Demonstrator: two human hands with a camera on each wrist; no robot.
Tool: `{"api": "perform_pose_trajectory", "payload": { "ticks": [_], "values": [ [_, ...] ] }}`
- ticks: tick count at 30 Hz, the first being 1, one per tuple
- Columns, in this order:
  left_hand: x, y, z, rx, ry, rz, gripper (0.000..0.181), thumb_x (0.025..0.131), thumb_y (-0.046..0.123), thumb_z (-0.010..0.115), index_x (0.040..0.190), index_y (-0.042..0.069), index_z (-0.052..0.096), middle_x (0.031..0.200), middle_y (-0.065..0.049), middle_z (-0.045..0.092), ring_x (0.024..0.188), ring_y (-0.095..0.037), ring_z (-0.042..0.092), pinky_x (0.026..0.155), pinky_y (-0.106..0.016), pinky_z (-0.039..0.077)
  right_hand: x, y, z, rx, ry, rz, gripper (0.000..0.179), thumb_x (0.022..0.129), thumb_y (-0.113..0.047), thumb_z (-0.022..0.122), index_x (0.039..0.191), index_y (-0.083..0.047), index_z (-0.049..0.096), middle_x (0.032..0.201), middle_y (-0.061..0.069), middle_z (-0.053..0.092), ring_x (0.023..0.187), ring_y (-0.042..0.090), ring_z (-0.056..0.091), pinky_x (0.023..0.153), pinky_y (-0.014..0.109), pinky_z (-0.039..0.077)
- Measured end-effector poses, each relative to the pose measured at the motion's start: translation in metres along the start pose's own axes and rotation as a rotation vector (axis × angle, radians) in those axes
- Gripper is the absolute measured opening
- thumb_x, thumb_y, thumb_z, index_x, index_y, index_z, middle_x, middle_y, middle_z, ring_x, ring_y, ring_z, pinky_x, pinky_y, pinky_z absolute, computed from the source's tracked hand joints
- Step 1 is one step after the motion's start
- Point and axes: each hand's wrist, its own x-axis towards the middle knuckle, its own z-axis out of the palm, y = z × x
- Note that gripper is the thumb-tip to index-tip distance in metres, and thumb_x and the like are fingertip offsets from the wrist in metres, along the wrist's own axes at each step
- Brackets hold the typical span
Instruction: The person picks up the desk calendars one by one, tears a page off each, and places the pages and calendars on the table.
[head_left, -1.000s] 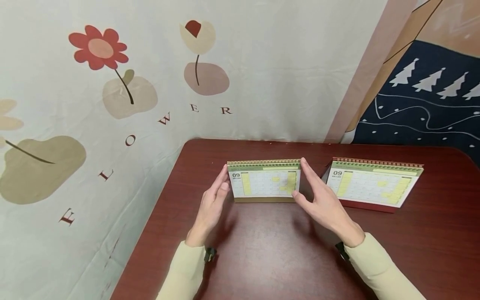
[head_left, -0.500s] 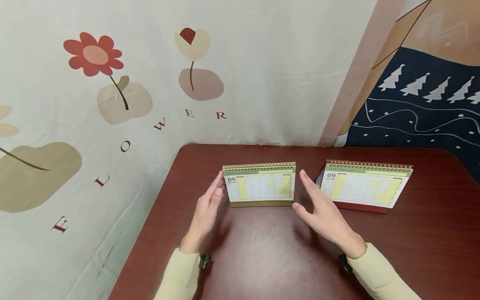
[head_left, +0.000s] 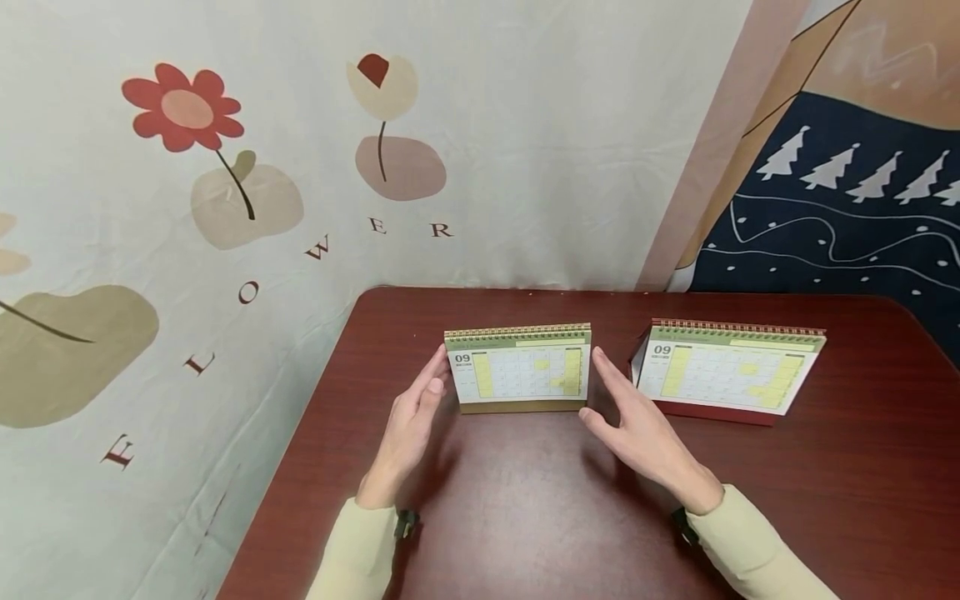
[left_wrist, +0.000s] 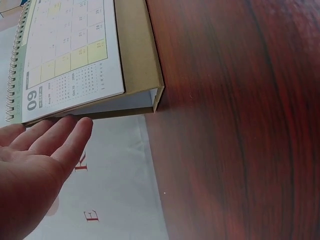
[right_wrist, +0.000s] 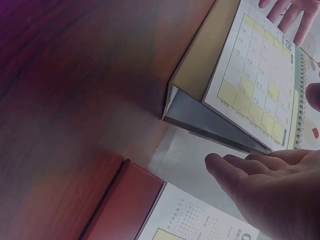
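Observation:
A desk calendar [head_left: 521, 373] with a tan base and gold spiral binding stands tent-like on the table, its page marked 09. Along its left side lies my left hand [head_left: 405, 421], fingers straight; the left wrist view has these fingers [left_wrist: 75, 140] right at the calendar's side edge. My right hand [head_left: 641, 429] is at the opposite side with fingers extended and thumb apart, its fingertips close to the right edge. From the right wrist view, the calendar's open triangular end [right_wrist: 210, 120] faces the right palm. Neither hand grips anything.
A second desk calendar [head_left: 731, 375] with a red base stands to the right, close behind the right hand and turned at an angle. Both are on a dark reddish wood table [head_left: 517, 500]. A flower-printed cloth [head_left: 540, 167] hangs along the table's back and left edges.
The right fingertips moved off the tan calendar's right edge, then came back close to it. The left hand stays at the left side. The head view has shifted slightly.

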Motion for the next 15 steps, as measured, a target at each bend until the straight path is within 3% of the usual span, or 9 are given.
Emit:
{"api": "perform_pose_trajectory", "payload": {
  "ticks": [15],
  "values": [
    [-0.0008,0.0018,0.0012,0.0,0.003,0.003,0.051,0.11,0.014,0.044,0.161,0.013,0.039,0.152,-0.017,0.053,0.135,-0.034,0.056,0.111,-0.042,0.043,-0.0032,-0.0018,0.0026,0.002,-0.006,0.009,0.081,0.101,-0.03,0.066,0.167,-0.019,0.019,0.172,0.003,0.019,0.154,0.028,0.027,0.119,0.057,0.031]
  ]
}}
